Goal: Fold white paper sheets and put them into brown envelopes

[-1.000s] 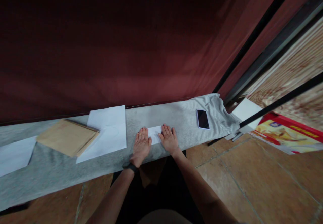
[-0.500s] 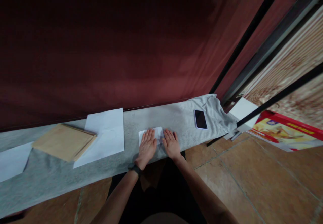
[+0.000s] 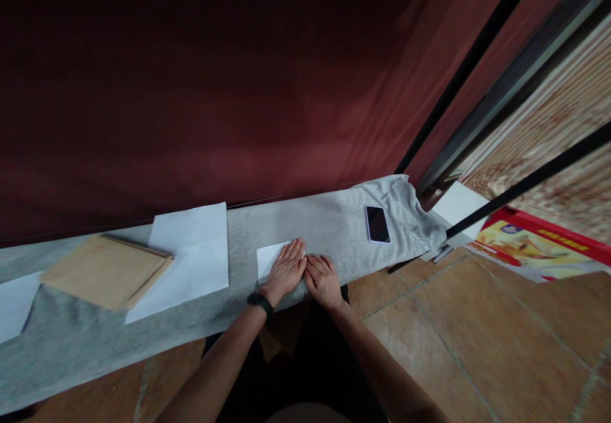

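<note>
My left hand (image 3: pixel 285 270) lies flat, fingers stretched out, on a small folded white paper (image 3: pixel 268 259) on the grey cloth-covered ledge (image 3: pixel 315 222). A dark band is on that wrist. My right hand (image 3: pixel 323 279) rests flat beside it, fingers spread, touching the left hand's fingertips near the ledge's front edge. Most of the paper is hidden under the left hand.
A larger white sheet (image 3: pixel 188 251) and a stack of brown envelopes (image 3: pixel 105 270) lie to the left, with another white sheet (image 3: pixel 12 305) at the far left. A phone (image 3: pixel 377 224) lies face up to the right. A red curtain hangs behind; a tiled floor lies below.
Both hands have moved together and slid leftward over the small paper; the left hand now covers most of it and the right hand has come off it toward the ledge's edge.
</note>
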The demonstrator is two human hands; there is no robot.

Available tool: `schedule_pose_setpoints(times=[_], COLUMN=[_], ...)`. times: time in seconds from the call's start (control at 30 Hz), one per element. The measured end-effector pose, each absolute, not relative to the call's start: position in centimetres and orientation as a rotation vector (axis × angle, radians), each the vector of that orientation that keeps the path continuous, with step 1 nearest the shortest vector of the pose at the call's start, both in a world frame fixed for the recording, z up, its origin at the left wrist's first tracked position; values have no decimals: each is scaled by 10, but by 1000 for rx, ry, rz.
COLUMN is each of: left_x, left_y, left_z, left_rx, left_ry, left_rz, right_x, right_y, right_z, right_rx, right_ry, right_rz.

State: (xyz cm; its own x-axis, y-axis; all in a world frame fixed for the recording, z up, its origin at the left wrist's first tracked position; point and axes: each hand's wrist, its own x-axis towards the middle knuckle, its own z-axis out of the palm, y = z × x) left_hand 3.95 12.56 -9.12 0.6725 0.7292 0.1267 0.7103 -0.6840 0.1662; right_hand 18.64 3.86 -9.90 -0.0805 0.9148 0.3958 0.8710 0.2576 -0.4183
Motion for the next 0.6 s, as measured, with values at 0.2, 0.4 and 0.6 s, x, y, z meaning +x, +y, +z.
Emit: schedule_pose_setpoints(times=[0.2,0.4,0.6], left_x=[49,48,29], left_y=[142,148,152], left_z=[-90,-94,-96], left_rx=[2749,2730,2666], left_ry=[1277,1391,1582], left_rz=[264,299,237], right_x=[187,186,186], right_y=[39,39,40], right_z=[-99,-99,-100], right_rx=[-1620,-1630,-1605], right_ry=[-1943,-1944,-1927], right_rz=[106,123,85])
